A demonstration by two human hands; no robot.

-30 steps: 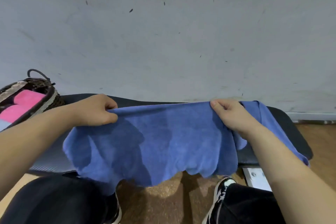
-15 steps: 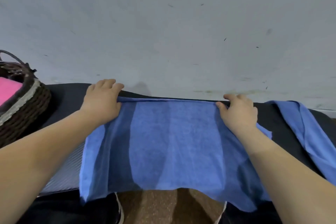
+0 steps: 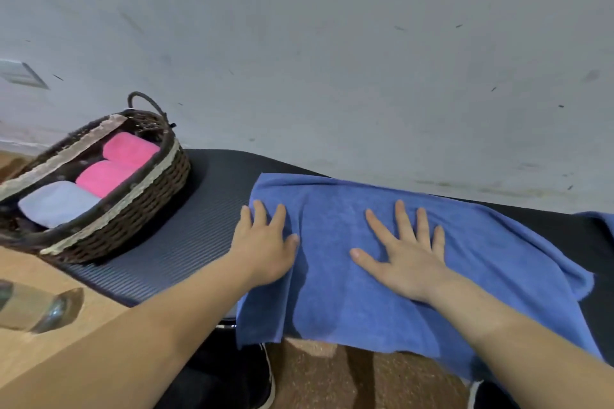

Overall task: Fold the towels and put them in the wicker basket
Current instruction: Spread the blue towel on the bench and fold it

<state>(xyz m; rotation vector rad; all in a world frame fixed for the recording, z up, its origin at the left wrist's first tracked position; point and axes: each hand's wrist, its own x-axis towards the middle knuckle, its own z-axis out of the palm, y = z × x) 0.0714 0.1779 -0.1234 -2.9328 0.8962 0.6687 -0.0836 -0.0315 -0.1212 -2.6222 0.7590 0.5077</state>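
Observation:
A blue towel [image 3: 335,282] lies spread over the dark ribbed mat [image 3: 186,236], its near edge hanging over the front. My left hand [image 3: 265,242] lies flat on the towel's left edge, fingers straight. My right hand [image 3: 403,252] presses flat on the towel's middle with fingers spread. A brown wicker basket [image 3: 133,209] stands at the left on the mat. It holds two rolled pink towels [image 3: 109,166] and a folded pale blue towel [image 3: 56,202].
A grey wall [image 3: 332,60] rises directly behind the mat. Another bit of blue cloth [image 3: 603,222] shows at the far right edge. A wooden surface [image 3: 36,279] with a shiny object [image 3: 40,309] is at the lower left. My shoes and brown floor are below.
Both hands have let go of the towel's far edge and now lie flat on it. The view has swung left, bringing the basket fully into sight.

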